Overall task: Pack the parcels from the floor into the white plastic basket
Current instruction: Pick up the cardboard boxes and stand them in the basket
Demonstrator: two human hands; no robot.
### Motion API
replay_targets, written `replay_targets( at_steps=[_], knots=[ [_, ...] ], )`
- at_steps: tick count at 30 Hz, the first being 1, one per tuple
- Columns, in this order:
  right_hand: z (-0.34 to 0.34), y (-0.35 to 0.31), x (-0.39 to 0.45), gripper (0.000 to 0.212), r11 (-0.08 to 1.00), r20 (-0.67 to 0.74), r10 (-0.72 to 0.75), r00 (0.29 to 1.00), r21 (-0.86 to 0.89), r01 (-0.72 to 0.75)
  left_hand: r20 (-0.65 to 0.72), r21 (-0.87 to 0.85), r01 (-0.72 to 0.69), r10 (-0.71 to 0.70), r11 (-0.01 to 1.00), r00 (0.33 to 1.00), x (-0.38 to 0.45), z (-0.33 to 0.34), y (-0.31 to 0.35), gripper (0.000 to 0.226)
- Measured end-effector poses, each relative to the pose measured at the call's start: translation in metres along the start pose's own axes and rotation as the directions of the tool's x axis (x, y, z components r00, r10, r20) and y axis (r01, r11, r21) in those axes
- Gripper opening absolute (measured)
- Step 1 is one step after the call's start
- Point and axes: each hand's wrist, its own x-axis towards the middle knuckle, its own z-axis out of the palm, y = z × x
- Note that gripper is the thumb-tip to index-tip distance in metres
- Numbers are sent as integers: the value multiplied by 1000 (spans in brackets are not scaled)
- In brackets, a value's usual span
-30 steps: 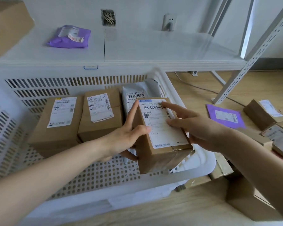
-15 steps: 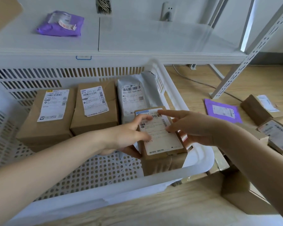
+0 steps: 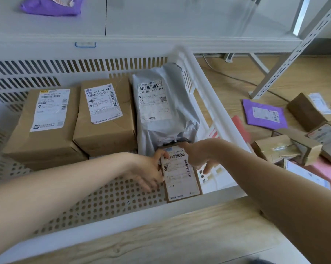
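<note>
A small brown labelled box (image 3: 181, 176) lies on the floor of the white plastic basket (image 3: 214, 115), in its near right corner. My left hand (image 3: 151, 168) presses against the box's left side, fingers spread. My right hand (image 3: 201, 155) rests on its top right edge. Behind it lies a grey poly bag (image 3: 161, 111). Two larger brown boxes (image 3: 44, 122) (image 3: 105, 115) stand side by side to the left of the bag. Several more parcels (image 3: 286, 149) lie on the wooden floor to the right.
A purple mailer (image 3: 263, 113) and pink mailers (image 3: 326, 174) lie on the floor at right. A white shelf (image 3: 161, 21) runs behind the basket with a purple bag (image 3: 50, 4) on it. A slanted metal shelf leg (image 3: 298, 52) stands at right.
Both hands have lowered the small box from above the basket's right rim down onto the basket floor. The view has tilted downward.
</note>
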Motion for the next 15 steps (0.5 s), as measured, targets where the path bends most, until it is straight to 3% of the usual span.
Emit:
replay_targets(
  at_steps=[4, 10, 15],
  knots=[
    [1, 5, 21, 68, 985, 124, 79, 989, -160, -59, 91, 172, 77, -94, 982, 991, 12, -4, -6, 89],
    [2, 2, 27, 56, 974, 128, 92, 988, -219, -62, 98, 393, 89, -138, 915, 986, 22, -1, -4, 84],
    [-10, -6, 2, 40, 968, 40, -25, 999, -250, 35, 75, 391, 117, -158, 913, 985, 2, -13, 18, 56]
  ],
)
